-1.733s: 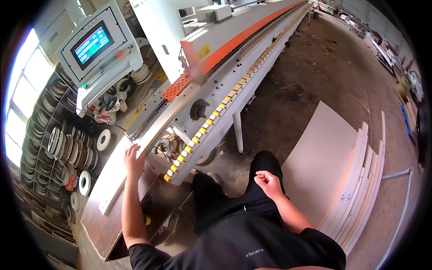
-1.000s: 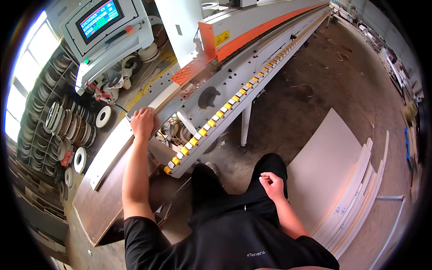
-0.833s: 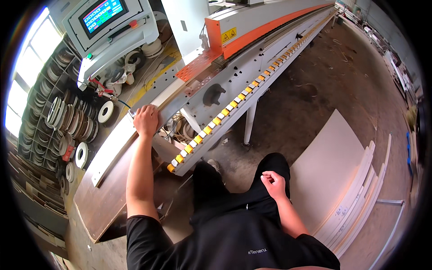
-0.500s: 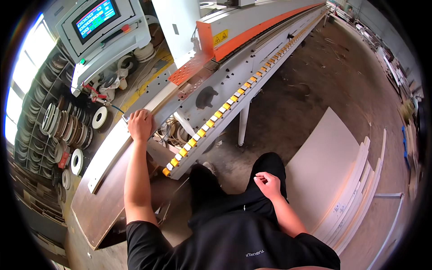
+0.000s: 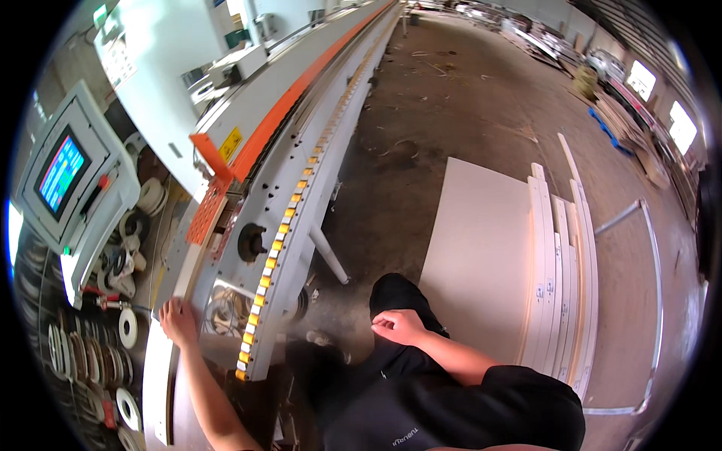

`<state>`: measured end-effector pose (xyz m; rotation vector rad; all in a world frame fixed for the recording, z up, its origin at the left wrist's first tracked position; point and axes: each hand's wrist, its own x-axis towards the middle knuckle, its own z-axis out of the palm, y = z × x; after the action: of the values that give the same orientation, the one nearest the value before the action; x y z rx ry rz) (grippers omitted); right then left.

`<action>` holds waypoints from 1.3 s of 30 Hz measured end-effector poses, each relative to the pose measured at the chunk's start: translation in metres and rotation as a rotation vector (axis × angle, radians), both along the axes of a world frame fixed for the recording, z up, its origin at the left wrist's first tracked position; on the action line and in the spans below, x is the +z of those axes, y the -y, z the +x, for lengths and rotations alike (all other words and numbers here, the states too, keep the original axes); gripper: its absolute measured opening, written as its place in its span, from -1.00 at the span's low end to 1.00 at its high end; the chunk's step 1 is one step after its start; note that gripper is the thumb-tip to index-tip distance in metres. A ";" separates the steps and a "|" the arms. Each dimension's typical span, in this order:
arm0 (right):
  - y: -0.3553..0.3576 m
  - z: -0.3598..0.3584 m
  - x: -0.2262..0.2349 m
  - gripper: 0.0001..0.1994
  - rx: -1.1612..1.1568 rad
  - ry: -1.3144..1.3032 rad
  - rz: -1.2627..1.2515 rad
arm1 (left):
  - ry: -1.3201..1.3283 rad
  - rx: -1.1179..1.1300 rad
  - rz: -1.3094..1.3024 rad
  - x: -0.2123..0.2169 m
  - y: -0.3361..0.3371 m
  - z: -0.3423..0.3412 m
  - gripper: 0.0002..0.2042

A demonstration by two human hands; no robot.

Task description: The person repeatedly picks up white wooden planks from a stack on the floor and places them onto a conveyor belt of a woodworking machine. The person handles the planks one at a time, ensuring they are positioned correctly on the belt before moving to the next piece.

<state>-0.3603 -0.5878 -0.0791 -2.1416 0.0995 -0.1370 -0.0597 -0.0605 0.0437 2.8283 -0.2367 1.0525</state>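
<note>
My left hand (image 5: 177, 319) lies flat on the end of a long pale panel (image 5: 159, 376) that rests on the infeed of a long edge-banding machine (image 5: 278, 150). Its fingers are spread on the panel's top, close to the machine's orange guard (image 5: 207, 199). My right hand (image 5: 398, 327) hangs loosely curled beside my thigh and holds nothing. A row of yellow and white conveyor pads (image 5: 274, 255) runs along the machine just right of my left hand.
A control box with a lit screen (image 5: 64, 177) stands at the left, with rolls of edge tape (image 5: 90, 361) racked below it. White boards (image 5: 519, 255) are stacked on the concrete floor at the right. More boards and scrap lie far back along the hall.
My view has swung up along the machine. My left hand stays on the panel's end, now lower in view. My right hand has barely moved by my thigh.
</note>
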 end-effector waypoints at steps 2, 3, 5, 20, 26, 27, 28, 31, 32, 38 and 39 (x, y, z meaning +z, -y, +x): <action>0.001 -0.003 -0.001 -0.73 -0.003 -0.025 0.020 | -0.018 -0.013 0.008 0.001 0.005 0.002 -0.86; 0.003 -0.002 -0.003 -0.73 -0.002 -0.021 0.007 | -0.043 -0.005 -0.011 0.001 0.006 0.003 -0.86; 0.002 -0.005 -0.005 -0.74 -0.008 -0.005 -0.010 | 0.007 0.019 0.023 -0.004 0.004 0.002 -0.86; 0.007 -0.008 0.002 -0.71 -0.019 -0.049 0.008 | -0.136 0.054 0.101 -0.021 -0.026 0.018 -0.70; 0.006 -0.004 -0.002 -0.73 -0.021 0.007 0.046 | 0.024 -0.011 0.053 -0.037 -0.032 0.020 -0.86; 0.006 -0.004 0.000 -0.75 -0.032 -0.018 0.036 | 0.009 -0.008 0.028 -0.035 -0.031 0.024 -0.86; 0.004 -0.002 -0.002 -0.76 -0.025 -0.003 0.055 | 0.003 0.008 0.003 -0.034 -0.034 0.024 -0.86; 0.001 0.000 -0.005 -0.79 -0.030 0.035 0.075 | -0.019 0.032 -0.011 -0.026 -0.027 0.020 -0.84; 0.001 0.000 -0.004 -0.80 -0.023 0.028 0.086 | -0.028 0.038 0.003 -0.021 -0.019 0.016 -0.84; -0.003 0.006 0.004 -0.82 0.011 -0.015 0.061 | -0.058 0.102 -0.011 -0.010 -0.002 0.010 -0.83; -0.003 0.006 0.004 -0.82 0.015 -0.010 0.062 | -0.055 0.093 -0.020 -0.010 0.000 0.013 -0.82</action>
<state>-0.3543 -0.5844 -0.0752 -2.0807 0.0927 -0.1126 -0.0468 -0.0607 0.0334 2.8706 -0.0903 0.9864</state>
